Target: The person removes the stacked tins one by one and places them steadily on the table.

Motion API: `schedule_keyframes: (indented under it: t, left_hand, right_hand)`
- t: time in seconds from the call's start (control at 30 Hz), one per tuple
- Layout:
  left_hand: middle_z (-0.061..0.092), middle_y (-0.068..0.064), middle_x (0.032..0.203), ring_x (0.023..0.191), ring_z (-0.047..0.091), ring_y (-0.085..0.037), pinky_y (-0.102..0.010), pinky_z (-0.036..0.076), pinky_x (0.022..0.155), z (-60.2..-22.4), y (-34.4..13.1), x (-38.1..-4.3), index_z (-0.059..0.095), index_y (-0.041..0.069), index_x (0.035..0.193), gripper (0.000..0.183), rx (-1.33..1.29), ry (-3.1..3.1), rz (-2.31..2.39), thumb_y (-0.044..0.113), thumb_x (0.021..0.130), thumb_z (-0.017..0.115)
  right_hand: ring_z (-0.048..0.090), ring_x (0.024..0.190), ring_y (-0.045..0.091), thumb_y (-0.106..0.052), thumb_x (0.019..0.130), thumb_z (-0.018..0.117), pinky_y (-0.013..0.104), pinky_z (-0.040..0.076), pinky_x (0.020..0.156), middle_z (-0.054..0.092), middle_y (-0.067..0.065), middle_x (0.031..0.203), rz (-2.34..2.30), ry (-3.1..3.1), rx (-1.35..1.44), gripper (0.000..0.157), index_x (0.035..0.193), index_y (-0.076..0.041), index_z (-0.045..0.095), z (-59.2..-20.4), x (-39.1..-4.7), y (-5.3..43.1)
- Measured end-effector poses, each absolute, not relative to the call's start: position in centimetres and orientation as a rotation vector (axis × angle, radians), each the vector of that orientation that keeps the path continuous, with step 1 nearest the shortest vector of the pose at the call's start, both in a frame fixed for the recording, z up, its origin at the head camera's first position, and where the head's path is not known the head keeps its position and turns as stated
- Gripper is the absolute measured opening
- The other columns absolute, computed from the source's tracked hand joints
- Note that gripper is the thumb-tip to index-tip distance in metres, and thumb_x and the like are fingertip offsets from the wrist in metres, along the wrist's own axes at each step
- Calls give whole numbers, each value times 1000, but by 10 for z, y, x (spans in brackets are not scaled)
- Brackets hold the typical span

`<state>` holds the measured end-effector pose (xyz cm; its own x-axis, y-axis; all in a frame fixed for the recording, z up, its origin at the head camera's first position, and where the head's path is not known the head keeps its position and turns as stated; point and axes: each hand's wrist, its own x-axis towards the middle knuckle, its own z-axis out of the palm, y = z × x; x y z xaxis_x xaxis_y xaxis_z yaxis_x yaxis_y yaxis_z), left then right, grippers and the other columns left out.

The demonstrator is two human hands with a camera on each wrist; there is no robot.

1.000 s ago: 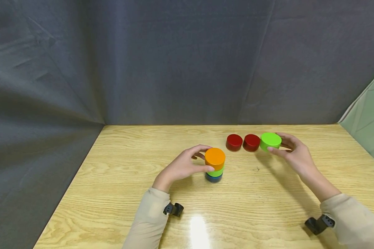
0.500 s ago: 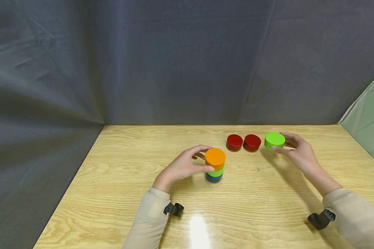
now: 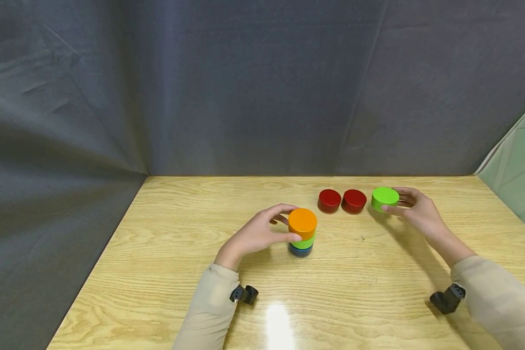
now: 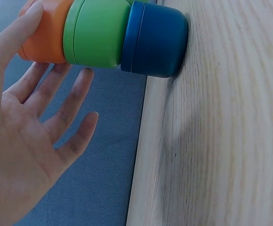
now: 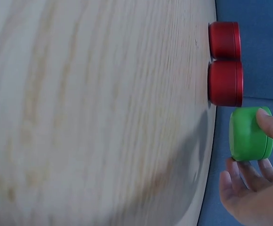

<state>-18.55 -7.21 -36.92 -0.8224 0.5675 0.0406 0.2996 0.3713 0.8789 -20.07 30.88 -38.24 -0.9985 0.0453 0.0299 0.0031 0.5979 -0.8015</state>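
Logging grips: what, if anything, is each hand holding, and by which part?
Left hand: the orange container atop the stack, by its curved side. Right hand: the green container clear of the table, by its curved side.

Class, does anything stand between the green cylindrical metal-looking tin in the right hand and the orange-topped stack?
Partly: the nearer red cylindrical metal-looking tin seems to edge into the straight line, just left of the green tin. In front of it, nothing visible blocks the stack.

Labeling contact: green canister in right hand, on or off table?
Off: right wrist view shows a gap between the green canister and table.
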Motion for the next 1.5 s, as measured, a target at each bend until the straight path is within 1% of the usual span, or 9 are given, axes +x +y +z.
schedule_keyframes:
  t: [0.07, 0.13, 0.33, 0.4, 0.6, 1.0, 1.27, 1.5]
  left_hand:
    - [60, 17, 126, 111, 56, -10, -39, 40, 102, -370, -72, -186, 56, 26, 137, 58, 764, 2368, 1427, 32, 85, 80]
    - [59, 17, 126, 111, 56, -10, -39, 41, 102, -370, -72, -186, 56, 27, 137, 58, 763, 2367, 1427, 33, 85, 80]
    - [59, 17, 126, 112, 55, -12, -44, 42, 101, -370, -72, -186, 56, 27, 137, 58, 761, 2363, 1428, 33, 85, 80]
    - [59, 16, 127, 112, 55, -13, -45, 42, 101, -369, -72, -185, 56, 27, 137, 58, 761, 2363, 1426, 33, 85, 80]
    - [59, 16, 127, 112, 55, -13, -44, 42, 101, -369, -72, -185, 55, 27, 138, 58, 767, 2362, 1420, 33, 85, 80]
    - [59, 15, 127, 110, 56, -11, -42, 41, 102, -370, -73, -185, 55, 25, 138, 58, 770, 2358, 1416, 32, 86, 79]
    - [59, 16, 127, 109, 56, -10, -41, 41, 103, -371, -72, -186, 55, 25, 138, 59, 778, 2357, 1419, 31, 85, 80]
    - [61, 11, 127, 110, 57, -11, -40, 41, 103, -370, -72, -186, 55, 22, 138, 59, 802, 2351, 1431, 28, 85, 81]
  right_hand:
    - [51, 99, -1, -25, 93, 72, 6, 44, 72, 45, 34, 138, 1407, -2771, -44, 74, 146, 11, 34, -384, -202, 310]
    - [45, 94, -10, -26, 93, 72, 7, 45, 72, 45, 32, 138, 1422, -2780, -44, 75, 146, 11, 34, -384, -204, 311]
    - [48, 84, -17, -28, 92, 73, 10, 47, 72, 47, 32, 136, 1460, -2821, -18, 75, 145, 10, 34, -387, -207, 314]
    - [48, 85, -17, -27, 92, 73, 10, 46, 72, 46, 33, 136, 1455, -2837, -11, 76, 144, 11, 34, -388, -208, 315]
    - [46, 86, -16, -24, 92, 73, 10, 45, 73, 45, 36, 138, 1452, -2872, 3, 76, 145, 12, 32, -389, -211, 315]
    - [47, 83, -14, -21, 92, 74, 12, 47, 72, 45, 36, 137, 1466, -2877, 9, 75, 144, 14, 33, -393, -216, 311]
    - [48, 87, -9, -23, 91, 74, 14, 47, 72, 45, 36, 138, 1434, -2922, 8, 76, 144, 14, 33, -394, -219, 314]
    - [49, 84, -12, -22, 91, 74, 13, 48, 73, 47, 37, 134, 1463, -2904, 35, 74, 141, 16, 33, -396, -221, 315]
